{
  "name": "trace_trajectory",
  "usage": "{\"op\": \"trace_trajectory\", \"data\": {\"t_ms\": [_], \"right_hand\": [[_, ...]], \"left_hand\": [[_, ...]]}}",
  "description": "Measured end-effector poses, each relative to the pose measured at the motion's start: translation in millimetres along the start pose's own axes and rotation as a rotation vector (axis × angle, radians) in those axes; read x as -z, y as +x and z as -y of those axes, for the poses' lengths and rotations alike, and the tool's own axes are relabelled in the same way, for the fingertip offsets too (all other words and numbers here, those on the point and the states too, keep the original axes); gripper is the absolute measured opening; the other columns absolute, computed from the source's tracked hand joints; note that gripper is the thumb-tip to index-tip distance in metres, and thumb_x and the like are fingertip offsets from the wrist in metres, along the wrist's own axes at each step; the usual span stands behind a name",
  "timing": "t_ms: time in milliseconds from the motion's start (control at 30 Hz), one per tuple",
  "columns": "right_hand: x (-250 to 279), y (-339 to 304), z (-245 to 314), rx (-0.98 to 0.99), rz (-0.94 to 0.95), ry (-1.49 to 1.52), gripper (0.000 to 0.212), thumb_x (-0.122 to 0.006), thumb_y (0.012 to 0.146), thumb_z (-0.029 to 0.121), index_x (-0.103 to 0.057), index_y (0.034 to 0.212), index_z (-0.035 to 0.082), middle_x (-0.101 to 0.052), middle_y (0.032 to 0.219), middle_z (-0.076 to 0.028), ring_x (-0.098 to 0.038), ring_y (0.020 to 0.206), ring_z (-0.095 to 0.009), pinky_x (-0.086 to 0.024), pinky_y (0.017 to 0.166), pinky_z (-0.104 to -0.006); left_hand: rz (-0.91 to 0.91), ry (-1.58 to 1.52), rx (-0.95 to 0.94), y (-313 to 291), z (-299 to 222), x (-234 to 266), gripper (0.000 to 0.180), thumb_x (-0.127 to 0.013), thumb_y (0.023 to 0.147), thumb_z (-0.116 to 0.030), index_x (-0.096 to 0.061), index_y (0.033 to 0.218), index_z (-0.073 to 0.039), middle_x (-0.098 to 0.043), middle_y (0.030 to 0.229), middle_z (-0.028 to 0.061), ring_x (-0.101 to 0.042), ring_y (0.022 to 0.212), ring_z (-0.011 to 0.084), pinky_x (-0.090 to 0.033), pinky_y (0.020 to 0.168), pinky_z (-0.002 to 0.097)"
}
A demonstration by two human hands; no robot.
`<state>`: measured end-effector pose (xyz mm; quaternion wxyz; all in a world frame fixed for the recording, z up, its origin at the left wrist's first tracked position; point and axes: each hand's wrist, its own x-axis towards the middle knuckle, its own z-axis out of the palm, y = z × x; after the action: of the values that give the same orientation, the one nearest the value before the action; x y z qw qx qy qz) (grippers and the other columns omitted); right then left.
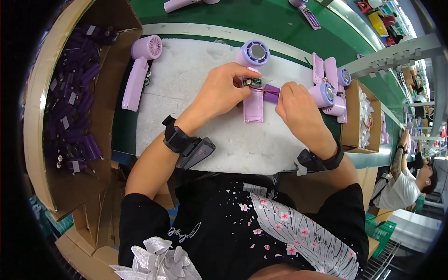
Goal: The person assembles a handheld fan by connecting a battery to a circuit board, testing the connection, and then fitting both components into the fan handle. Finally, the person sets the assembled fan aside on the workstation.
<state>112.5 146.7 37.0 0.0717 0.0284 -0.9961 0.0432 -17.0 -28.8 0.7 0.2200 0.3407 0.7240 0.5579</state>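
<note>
A lilac handheld fan lies on a white foam mat (186, 140), its round head (255, 52) away from me and its opened handle (253, 109) toward me. My left hand (221, 88) grips the upper handle, thumb and forefinger closed around a small green circuit board (252, 82). Red and dark wires (269, 90) run from the board toward my right hand (298, 105). Its fingers are closed at a purple cylindrical battery (270, 97) beside the handle; the fingertips partly hide the battery and the wire ends.
At left stands a cardboard box (126, 51) of purple batteries. One lilac fan (136, 84) lies on the mat's left edge; several fans and shells (329, 88) crowd its right edge, before a small carton (353, 119) of white pieces. A co-worker (401, 186) is far right.
</note>
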Motion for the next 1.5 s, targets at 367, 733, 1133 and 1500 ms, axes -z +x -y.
{"op": "trace_trajectory", "data": {"t_ms": [367, 733, 1133, 1500], "right_hand": [[50, 32, -71, -0.363, 0.029, 0.186, 0.018, -0.065, 0.083, 0.013, -0.06, 0.092, -0.002, -0.065, 0.09, -0.019, -0.064, 0.076, -0.031, -0.051, 0.069, -0.0358], [-1, 36, -19, 0.18, 0.116, 0.424, 0.046, -0.075, 0.077, 0.015, -0.059, 0.118, 0.001, -0.068, 0.098, -0.011, -0.062, 0.089, -0.022, -0.048, 0.084, -0.0308], [15, 19, -19, -0.394, 0.556, 1.565, 0.072, -0.07, 0.081, 0.009, -0.034, 0.144, 0.004, -0.065, 0.099, -0.014, -0.065, 0.093, -0.024, -0.056, 0.077, -0.0353], [20, 14, -21, -0.22, 0.577, 1.847, 0.091, -0.071, 0.064, -0.005, -0.031, 0.145, 0.0, -0.053, 0.12, -0.016, -0.061, 0.105, -0.03, -0.053, 0.088, -0.0395]], "left_hand": [[-0.027, 0.038, 0.037, 2, 0, 10, 0.036, -0.063, 0.073, -0.005, -0.072, 0.108, -0.009, -0.068, 0.098, 0.0123, -0.064, 0.078, 0.0213, -0.054, 0.073, 0.0318], [-0.092, -0.022, 0.014, 3, 1, 5, 0.04, -0.058, 0.073, 0.003, -0.071, 0.11, -0.004, -0.067, 0.091, 0.0047, -0.057, 0.071, 0.0094, -0.048, 0.065, 0.0244], [-0.051, 0.034, 0.028, 3, -1, 8, 0.036, -0.062, 0.073, -0.006, -0.073, 0.107, -0.01, -0.07, 0.094, 0.0122, -0.066, 0.076, 0.0216, -0.054, 0.072, 0.0322], [-0.007, 0.206, -0.071, 1, -11, 14, 0.032, -0.071, 0.082, -0.01, -0.07, 0.114, -0.009, -0.069, 0.105, 0.0098, -0.064, 0.077, 0.0134, -0.053, 0.071, 0.0246]]}}
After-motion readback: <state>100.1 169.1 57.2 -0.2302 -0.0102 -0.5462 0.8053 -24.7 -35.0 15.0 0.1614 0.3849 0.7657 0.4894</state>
